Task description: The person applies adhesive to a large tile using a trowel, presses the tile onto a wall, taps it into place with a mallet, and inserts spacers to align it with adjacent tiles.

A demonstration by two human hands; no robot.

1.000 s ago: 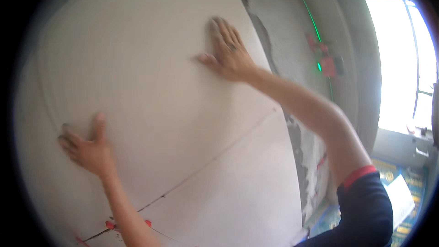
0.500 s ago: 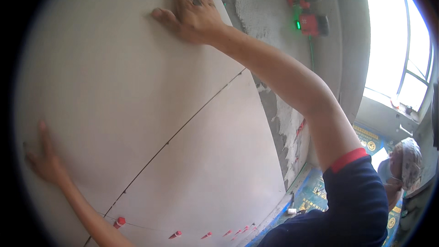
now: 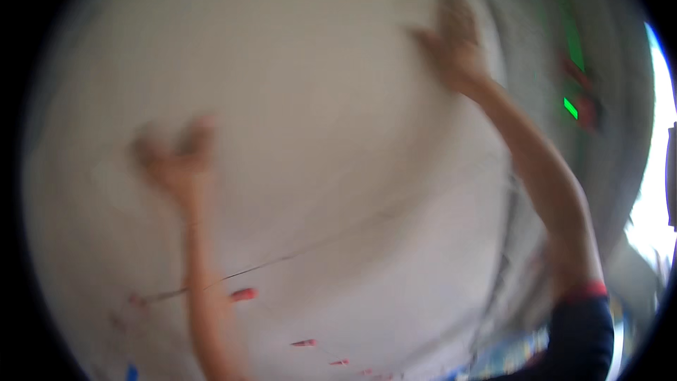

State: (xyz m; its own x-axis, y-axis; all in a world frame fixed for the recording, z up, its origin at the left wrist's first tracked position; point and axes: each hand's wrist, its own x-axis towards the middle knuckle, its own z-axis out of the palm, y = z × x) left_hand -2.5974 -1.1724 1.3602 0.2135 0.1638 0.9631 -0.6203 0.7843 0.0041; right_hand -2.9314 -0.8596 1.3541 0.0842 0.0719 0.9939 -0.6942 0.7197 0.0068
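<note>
A large pale tile or panel [image 3: 310, 92] fills most of the view. My right hand [image 3: 455, 46] is pressed against its upper right part, open, with the thumb apart from the fingers. Lower on the left, my left hand [image 3: 176, 159] is at the same surface, thumb and fingers spread; blur hides whether it touches. Neither hand shows anything in its grasp. A thin dark seam [image 3: 261, 266] runs below both hands, dividing this panel from a lower pale one [image 3: 416, 268]. One red wedge [image 3: 243, 295] sits just under the seam beside my left forearm.
Several more red wedges, such as one small wedge [image 3: 305, 343], line the lower part. Rough grey wall [image 3: 532, 49] borders the panels on the right. A red device [image 3: 587, 114] there casts a green light line. A bright window [image 3: 652, 190] stands at the far right.
My view has swung, so the seam looks flatter and the device sits farther right. Both hands appear farther right in the picture, still spread. The other person in a cap is out of sight.
</note>
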